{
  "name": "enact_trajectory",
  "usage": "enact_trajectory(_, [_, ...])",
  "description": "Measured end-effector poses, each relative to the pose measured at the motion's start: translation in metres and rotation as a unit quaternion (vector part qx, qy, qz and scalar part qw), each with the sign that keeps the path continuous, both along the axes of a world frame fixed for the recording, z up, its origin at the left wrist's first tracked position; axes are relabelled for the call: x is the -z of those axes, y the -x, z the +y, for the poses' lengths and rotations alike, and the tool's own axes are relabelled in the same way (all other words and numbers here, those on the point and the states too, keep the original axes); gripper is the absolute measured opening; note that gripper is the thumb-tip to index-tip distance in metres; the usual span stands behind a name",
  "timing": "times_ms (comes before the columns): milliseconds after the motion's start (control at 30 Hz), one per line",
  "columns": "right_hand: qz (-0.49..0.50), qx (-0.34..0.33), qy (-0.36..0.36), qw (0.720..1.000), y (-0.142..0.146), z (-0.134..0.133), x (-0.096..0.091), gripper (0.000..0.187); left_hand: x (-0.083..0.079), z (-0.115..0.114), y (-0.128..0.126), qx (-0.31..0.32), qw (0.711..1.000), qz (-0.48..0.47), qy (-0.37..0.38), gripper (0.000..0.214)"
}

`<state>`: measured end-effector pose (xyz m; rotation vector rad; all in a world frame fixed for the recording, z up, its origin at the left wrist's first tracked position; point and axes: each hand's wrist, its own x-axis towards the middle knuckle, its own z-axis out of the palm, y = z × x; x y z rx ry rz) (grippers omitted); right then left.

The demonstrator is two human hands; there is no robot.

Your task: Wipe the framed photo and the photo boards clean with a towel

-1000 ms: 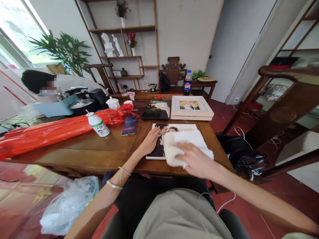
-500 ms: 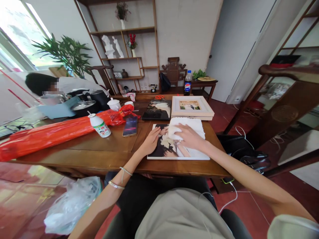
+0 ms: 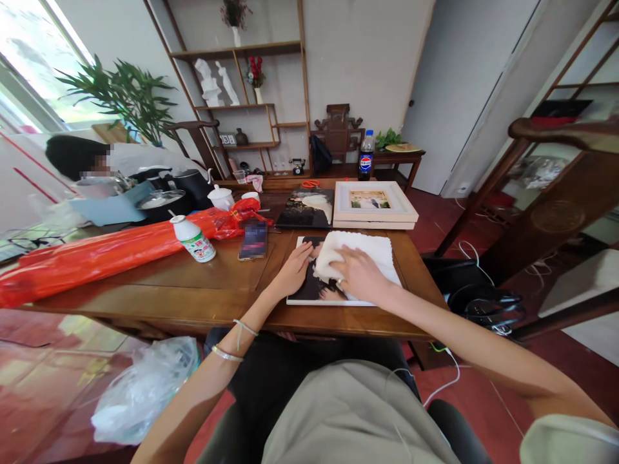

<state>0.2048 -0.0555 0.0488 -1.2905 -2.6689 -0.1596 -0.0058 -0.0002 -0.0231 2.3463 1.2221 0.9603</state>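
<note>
Facing shelves (image 3: 265,48), table (image 3: 217,283) with photo panel (image 3: 310,287)

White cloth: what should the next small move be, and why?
Probably slide the cloth toward the near-left part of the photo: that part lies bare, the right hand is on the cloth farther right, and the left hand rests on the left edge, seemingly steadying it.

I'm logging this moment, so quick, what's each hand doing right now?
Left hand: open, resting on the left part of the photo panel.
Right hand: partly closed, holding a white cloth against the panel.
</note>
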Motion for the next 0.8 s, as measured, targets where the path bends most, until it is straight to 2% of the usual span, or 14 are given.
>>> enact_trajectory(67, [-0.021, 0.034, -0.023, 0.999, 0.006, 0.007, -0.001, 0.037, 0.002, 0.001, 0.000, -0.001, 1.000, -0.002, -0.001, 0.044])
enact_trajectory(133, [-0.041, 0.038, -0.036, 0.998, 0.018, -0.002, 0.000, 0.033, 0.004, 0.003, 0.002, 0.005, 1.000, -0.006, -0.003, 0.043])
enact_trajectory(333, [-0.050, -0.056, -0.067, 0.995, 0.054, -0.067, 0.008, 0.027, 0.008, 0.009, 0.011, 0.054, 0.998, -0.026, -0.019, 0.044])
enact_trajectory(433, [-0.028, -0.088, -0.054, 0.994, 0.050, -0.072, 0.009, 0.023, 0.007, 0.009, 0.011, 0.053, 0.998, -0.028, -0.007, 0.046])
enact_trajectory(567, [0.006, -0.086, 0.007, 0.996, 0.026, -0.041, 0.001, 0.031, 0.003, 0.005, 0.006, 0.041, 0.999, -0.028, 0.000, 0.045])
enact_trajectory(700, [0.030, -0.031, 0.034, 0.998, 0.012, 0.015, -0.012, 0.027, 0.001, 0.003, 0.000, 0.031, 0.999, -0.023, -0.008, 0.043])
enact_trajectory(800, [0.065, -0.033, 0.062, 0.995, 0.019, 0.061, -0.021, 0.025, 0.001, 0.002, -0.001, 0.013, 1.000, -0.015, -0.005, 0.044])
